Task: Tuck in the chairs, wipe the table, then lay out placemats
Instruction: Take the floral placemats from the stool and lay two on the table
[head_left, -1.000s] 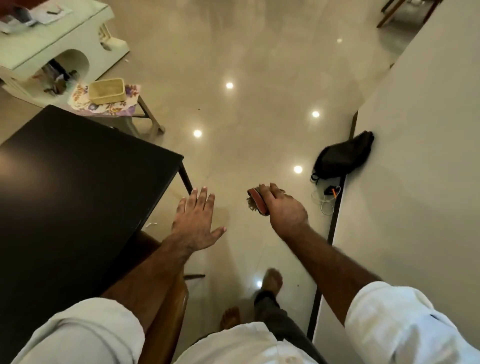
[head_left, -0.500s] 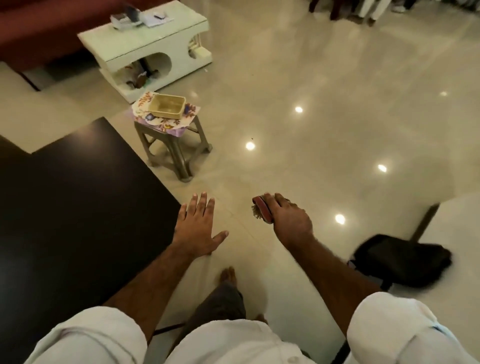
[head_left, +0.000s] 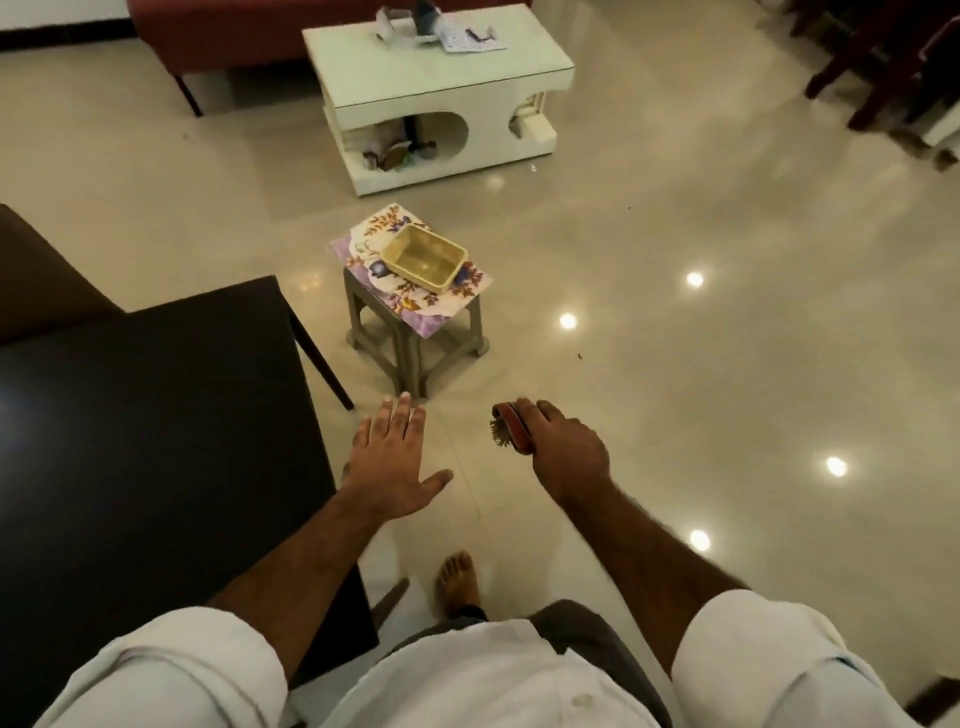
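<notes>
The black table (head_left: 150, 431) fills the left side, its corner reaching toward the middle. My left hand (head_left: 392, 462) hovers flat with straight fingers just off the table's right edge, holding nothing. My right hand (head_left: 563, 449) grips a red-backed scrub brush (head_left: 511, 434), its bristles pointing left. Floral placemats (head_left: 374, 249) lie on a small grey stool (head_left: 415, 332) ahead, with a yellow tray (head_left: 426, 254) on top of them. A dark chair back (head_left: 47, 280) shows at the far left behind the table.
A white coffee table (head_left: 436, 93) with papers stands beyond the stool, and a red sofa (head_left: 234, 26) behind it. Dark chair legs (head_left: 883, 62) stand at the top right. Shiny tiled floor (head_left: 727, 364) spreads to the right. My bare foot (head_left: 457, 579) is below my hands.
My view has swung left and forward: the white wall and black bag have left the frame, and the stool and coffee table moved toward the centre. Both hands keep their pose, the brush still held.
</notes>
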